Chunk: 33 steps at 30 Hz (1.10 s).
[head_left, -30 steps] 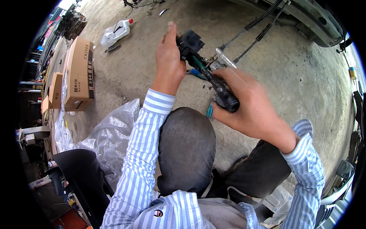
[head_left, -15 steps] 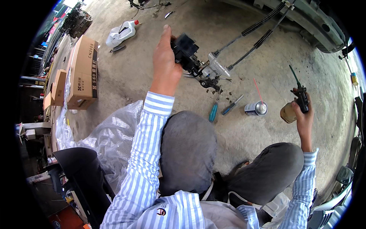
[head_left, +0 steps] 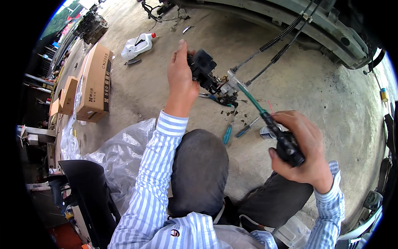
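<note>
The right hand [head_left: 309, 147] grips a black tool [head_left: 271, 123], its long axis slanting far and left, green shaft [head_left: 249, 97] ending at the silver bracket [head_left: 231, 80], contact unclear. The left hand [head_left: 182, 83], nearer the bracket, holds a black part [head_left: 203, 64] left of it.

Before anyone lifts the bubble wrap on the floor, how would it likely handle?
The bubble wrap is probably floppy, given its loose folds. Being thin and see-through, it is likely light for its size; a push might crumple it.
</note>
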Each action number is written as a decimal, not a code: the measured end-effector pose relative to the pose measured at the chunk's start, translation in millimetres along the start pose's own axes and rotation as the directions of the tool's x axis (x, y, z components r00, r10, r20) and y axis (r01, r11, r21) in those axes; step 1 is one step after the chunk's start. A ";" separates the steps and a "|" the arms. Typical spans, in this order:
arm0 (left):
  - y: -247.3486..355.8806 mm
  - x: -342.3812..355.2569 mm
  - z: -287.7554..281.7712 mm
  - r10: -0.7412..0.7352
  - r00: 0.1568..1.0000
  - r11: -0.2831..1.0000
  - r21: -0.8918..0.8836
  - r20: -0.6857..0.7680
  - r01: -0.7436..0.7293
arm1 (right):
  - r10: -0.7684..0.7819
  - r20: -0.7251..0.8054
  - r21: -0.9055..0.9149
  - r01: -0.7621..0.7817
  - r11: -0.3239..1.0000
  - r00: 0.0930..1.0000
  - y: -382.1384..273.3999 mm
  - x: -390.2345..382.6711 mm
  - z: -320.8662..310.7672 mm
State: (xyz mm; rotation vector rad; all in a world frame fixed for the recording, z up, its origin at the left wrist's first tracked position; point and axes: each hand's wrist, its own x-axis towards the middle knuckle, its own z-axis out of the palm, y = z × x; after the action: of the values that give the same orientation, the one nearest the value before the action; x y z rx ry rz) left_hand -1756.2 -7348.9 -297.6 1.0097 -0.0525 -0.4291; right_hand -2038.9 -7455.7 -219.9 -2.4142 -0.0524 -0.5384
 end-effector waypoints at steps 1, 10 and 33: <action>-0.4 -3.3 1.8 0.022 1.000 1.000 -0.006 -0.008 -0.022 | -0.046 0.014 0.002 0.046 0.999 0.999 -5.1 12.0 12.1; -1.0 -16.3 4.2 0.215 0.976 0.976 0.032 0.037 -0.216 | -0.078 -0.023 -0.076 0.076 0.994 0.997 -8.2 44.9 64.6; -2.1 -15.7 -6.8 0.192 0.980 0.978 0.075 0.050 -0.196 | -0.090 -0.104 -0.181 0.070 0.981 0.990 -1.5 49.1 94.7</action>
State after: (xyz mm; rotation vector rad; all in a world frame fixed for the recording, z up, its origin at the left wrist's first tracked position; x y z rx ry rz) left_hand -1769.7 -7338.5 -300.6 1.0628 -0.2066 -0.2713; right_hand -1959.6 -7401.4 -266.1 -2.5577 -0.0556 -0.7427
